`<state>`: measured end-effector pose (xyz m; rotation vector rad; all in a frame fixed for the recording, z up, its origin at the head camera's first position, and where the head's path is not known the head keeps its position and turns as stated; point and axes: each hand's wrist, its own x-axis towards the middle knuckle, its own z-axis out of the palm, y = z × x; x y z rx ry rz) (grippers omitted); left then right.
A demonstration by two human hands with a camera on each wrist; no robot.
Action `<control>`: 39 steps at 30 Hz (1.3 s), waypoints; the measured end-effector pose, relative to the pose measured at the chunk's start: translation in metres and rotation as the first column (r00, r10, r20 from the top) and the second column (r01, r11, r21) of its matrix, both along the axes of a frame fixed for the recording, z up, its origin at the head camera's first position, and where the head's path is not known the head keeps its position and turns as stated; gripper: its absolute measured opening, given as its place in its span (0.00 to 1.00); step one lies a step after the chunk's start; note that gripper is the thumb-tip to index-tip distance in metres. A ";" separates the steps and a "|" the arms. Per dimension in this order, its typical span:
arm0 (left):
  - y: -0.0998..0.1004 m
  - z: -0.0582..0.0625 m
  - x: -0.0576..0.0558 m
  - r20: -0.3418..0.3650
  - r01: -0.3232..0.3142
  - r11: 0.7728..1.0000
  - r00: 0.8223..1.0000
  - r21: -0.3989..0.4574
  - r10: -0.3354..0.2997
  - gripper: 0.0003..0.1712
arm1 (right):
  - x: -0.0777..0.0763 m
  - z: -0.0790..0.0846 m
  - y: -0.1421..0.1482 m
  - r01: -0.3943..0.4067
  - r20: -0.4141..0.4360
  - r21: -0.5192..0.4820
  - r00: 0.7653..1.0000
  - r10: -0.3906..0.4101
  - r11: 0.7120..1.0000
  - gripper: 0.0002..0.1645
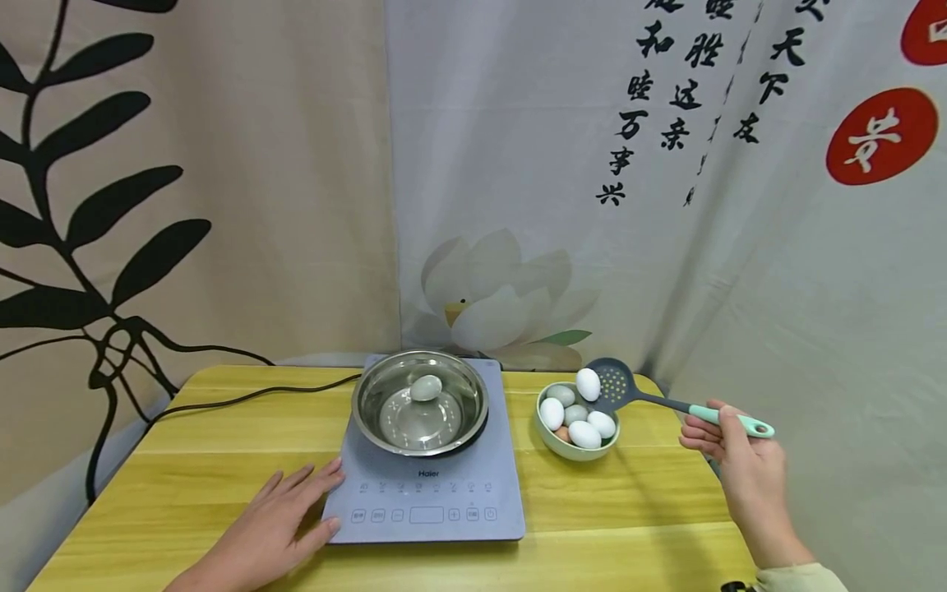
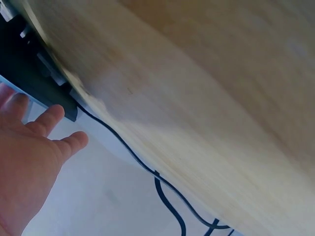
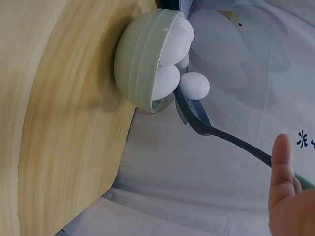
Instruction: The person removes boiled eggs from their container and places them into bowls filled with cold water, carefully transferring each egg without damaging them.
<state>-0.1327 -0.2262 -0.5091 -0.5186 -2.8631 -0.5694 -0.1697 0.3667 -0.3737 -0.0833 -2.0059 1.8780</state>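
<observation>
My right hand (image 1: 743,456) grips the mint-green handle of a dark grey slotted skimmer (image 1: 616,385). Its perforated head lies at the back right of a pale green bowl (image 1: 570,452) of eggs, with a white egg (image 1: 588,384) against it near the rim. White, bluish-grey and brown eggs fill the bowl. On a grey induction cooktop (image 1: 425,493) stands a steel pot (image 1: 422,450) with one pale egg (image 1: 425,388) inside. My left hand (image 1: 270,526) is spread, its fingertips at the cooktop's left edge; the left wrist view shows these fingers (image 2: 49,118) beside the dark base.
Everything stands on a yellow wooden table (image 1: 222,460). A black power cord (image 1: 259,397) runs from the cooktop off the table's left side. Behind hangs a printed curtain (image 1: 518,164) with leaves, a lotus and lettering, close to the back edge.
</observation>
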 end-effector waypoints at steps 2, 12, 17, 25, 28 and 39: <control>0.000 0.000 0.000 0.002 -0.001 1.000 1.000 0.004 0.001 0.35 | 0.000 0.000 -0.002 0.003 -0.008 0.004 1.000 -0.003 1.000 0.24; 0.000 0.000 0.000 -0.012 0.006 1.000 1.000 0.000 -0.006 0.34 | -0.001 0.000 -0.003 0.024 -0.003 -0.002 1.000 -0.024 1.000 0.24; 0.000 0.000 0.000 -0.007 0.006 1.000 1.000 0.004 -0.006 0.34 | -0.001 0.001 -0.002 0.029 -0.008 -0.010 1.000 -0.029 1.000 0.23; 0.000 0.000 0.000 -0.026 0.007 1.000 1.000 0.003 -0.007 0.34 | 0.001 0.002 -0.005 0.035 -0.039 -0.002 0.999 -0.035 0.999 0.21; 0.000 -0.001 0.000 -0.024 0.007 1.000 1.000 0.010 -0.007 0.34 | 0.001 0.003 -0.006 0.043 -0.052 0.007 0.998 -0.043 0.999 0.20; -0.001 -0.002 -0.001 -0.044 0.014 1.000 0.999 0.011 -0.014 0.33 | 0.001 0.004 -0.015 0.119 -0.148 0.180 0.985 -0.093 0.976 0.14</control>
